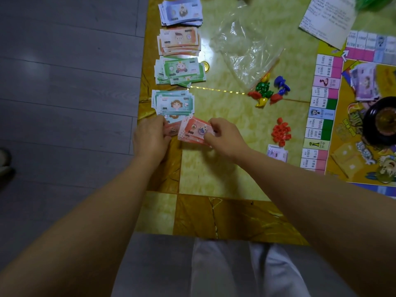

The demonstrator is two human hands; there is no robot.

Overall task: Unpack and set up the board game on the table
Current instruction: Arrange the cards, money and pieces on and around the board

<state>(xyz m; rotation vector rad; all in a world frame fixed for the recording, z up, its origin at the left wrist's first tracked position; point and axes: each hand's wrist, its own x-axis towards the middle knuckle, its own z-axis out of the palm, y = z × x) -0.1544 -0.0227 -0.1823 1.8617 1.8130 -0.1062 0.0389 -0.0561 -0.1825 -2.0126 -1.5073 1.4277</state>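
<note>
Both of my hands are busy at the left side of the table [225,181]. My left hand [151,139] is at the table's edge, with its fingers curled down onto the red notes [194,131]. I cannot see its fingertips.

Past that hand, four piles of play money lie in a row along the edge. The teal pile [173,103] is closest and touches the red notes. Then come the green pile [180,70], the orange pile [179,40] and the blue pile [182,11], which is farthest away.

My right hand [225,138] pinches the other end of the red notes. They are spread out a little, like a fan, and sit low over the table.

Just beside the green pile lies a gold coin [204,67]. Next comes a floppy clear bag [246,54]. At its open end sit the little pawns [267,91], which are red, green, yellow and blue. Nearer to me is a heap of tiny red houses [280,132], with a small stack of cards [277,153] just beside it.

On the right lies the game board [321,116], open and flat. A paper sheet [330,18] covers its far corner. Some purple notes [366,82] and a round black bowl [371,116] sit on the board.
</note>
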